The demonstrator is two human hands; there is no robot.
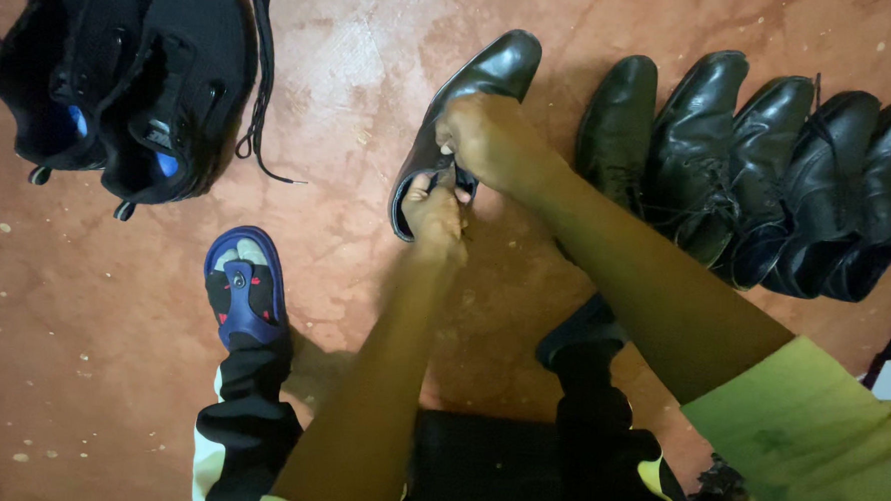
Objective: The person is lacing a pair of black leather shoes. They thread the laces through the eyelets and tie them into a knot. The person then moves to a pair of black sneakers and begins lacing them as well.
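the black dress shoe (477,92) lies on the red floor (81,345), long axis slanting, toe up and right, opening toward the person. the left hand (435,212) pinches at the laces; the right hand (490,140) curls closed over the tongue. a row of black shoes (750,164) sits just right; open floor lies left, before the black sneakers (123,76).

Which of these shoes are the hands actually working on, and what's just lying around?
In hand: black dress shoe, its lace area held by left hand and right hand.

Lying about: row of black dress shoes, black sneakers, loose black lace.
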